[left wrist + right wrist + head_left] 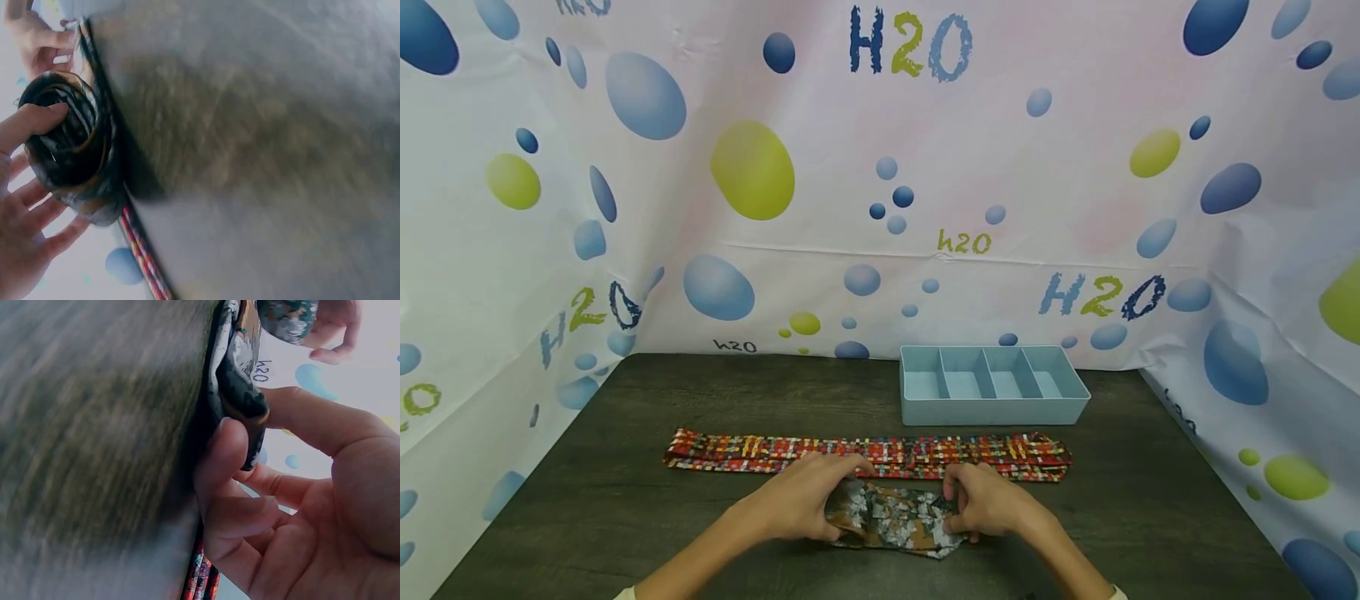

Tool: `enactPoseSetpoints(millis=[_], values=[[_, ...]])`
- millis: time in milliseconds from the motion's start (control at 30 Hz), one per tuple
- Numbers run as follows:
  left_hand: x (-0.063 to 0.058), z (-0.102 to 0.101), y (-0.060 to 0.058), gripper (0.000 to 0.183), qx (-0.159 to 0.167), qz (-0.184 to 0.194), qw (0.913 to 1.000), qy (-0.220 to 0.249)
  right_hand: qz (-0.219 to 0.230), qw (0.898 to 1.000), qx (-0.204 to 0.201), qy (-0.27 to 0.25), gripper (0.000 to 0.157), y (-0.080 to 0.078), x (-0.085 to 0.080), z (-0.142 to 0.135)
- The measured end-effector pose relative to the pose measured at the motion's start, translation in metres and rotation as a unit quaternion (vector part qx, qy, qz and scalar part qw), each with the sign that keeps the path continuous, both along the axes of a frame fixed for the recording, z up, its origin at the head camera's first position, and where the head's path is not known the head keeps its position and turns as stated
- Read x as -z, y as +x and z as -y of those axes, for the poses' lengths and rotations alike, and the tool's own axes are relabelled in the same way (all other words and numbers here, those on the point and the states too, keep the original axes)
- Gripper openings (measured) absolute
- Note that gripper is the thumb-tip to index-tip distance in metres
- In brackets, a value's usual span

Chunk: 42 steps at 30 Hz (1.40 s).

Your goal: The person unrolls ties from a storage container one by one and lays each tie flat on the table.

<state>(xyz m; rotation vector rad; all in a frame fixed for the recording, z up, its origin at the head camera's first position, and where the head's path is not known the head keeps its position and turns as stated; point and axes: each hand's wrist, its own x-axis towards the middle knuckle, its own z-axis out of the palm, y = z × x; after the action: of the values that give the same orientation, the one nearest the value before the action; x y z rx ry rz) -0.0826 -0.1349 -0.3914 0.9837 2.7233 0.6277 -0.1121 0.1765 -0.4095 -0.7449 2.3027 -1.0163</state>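
Observation:
A camouflage-patterned folded cloth (902, 518) lies near the front of the dark table, its left end rolled up. My left hand (805, 500) grips that rolled end (75, 137), the thumb at the opening of the coil and the fingers on its far side. At the cloth's flat right end, my right hand (988, 502) pinches the edge (247, 419) between thumb and fingers. Just beyond both hands, a red and yellow checked cloth strip (737, 450) is laid out lengthwise, folded into a long band.
A light blue box (992, 412) with several compartments stands at the back right of the table (760, 387). White sheeting (820, 108) printed with blue and green drops hangs behind and along both sides.

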Motion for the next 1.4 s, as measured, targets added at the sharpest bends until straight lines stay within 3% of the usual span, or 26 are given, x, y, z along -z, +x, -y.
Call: enactPoseSetpoints(millis=[233,400,533,567,667,767,833,900,1000,1133,1400], values=[[-0.006,0.028,0.003,0.082,-0.018,0.017,0.9981,0.057,0.012,1.000,0.000,-0.001,0.027,0.000,-0.001,0.000],[-0.011,0.048,0.006,0.085,-0.029,0.023,0.9974,0.062,0.027,0.999,0.017,-0.008,0.030,-0.001,-0.003,-0.002],[-0.007,0.063,0.007,0.087,-0.037,0.019,0.9969,0.067,0.038,0.999,0.021,-0.018,0.033,-0.004,0.000,-0.006],[-0.001,0.068,0.006,0.086,-0.030,0.006,0.9974,0.066,0.037,0.999,0.017,-0.020,0.034,-0.005,0.003,-0.008],[0.003,0.075,0.009,0.088,-0.036,0.006,0.9970,0.068,0.031,0.999,0.001,-0.023,0.040,-0.017,0.026,-0.017],[0.003,0.079,0.013,0.089,-0.053,0.012,0.9969,0.056,0.020,0.999,-0.021,-0.020,0.050,-0.030,0.053,-0.029],[-0.004,0.078,0.018,0.090,-0.074,0.023,0.9960,0.044,-0.006,0.999,-0.042,-0.009,0.053,-0.033,0.061,-0.032],[-0.006,0.079,0.020,0.088,-0.080,0.020,0.9961,0.031,-0.040,0.997,-0.060,0.000,0.052,-0.027,0.052,-0.028],[-0.008,0.080,0.022,0.085,-0.084,0.010,0.9963,0.013,-0.097,0.992,-0.076,0.021,0.041,-0.013,0.025,-0.017],[-0.008,0.083,0.023,0.083,-0.092,0.001,0.9957,-0.013,-0.128,0.988,-0.069,0.044,0.030,0.000,0.000,-0.006],[-0.007,0.090,0.024,0.083,-0.107,-0.011,0.9926,-0.057,-0.120,0.987,-0.052,0.090,0.027,0.001,-0.006,-0.004]])
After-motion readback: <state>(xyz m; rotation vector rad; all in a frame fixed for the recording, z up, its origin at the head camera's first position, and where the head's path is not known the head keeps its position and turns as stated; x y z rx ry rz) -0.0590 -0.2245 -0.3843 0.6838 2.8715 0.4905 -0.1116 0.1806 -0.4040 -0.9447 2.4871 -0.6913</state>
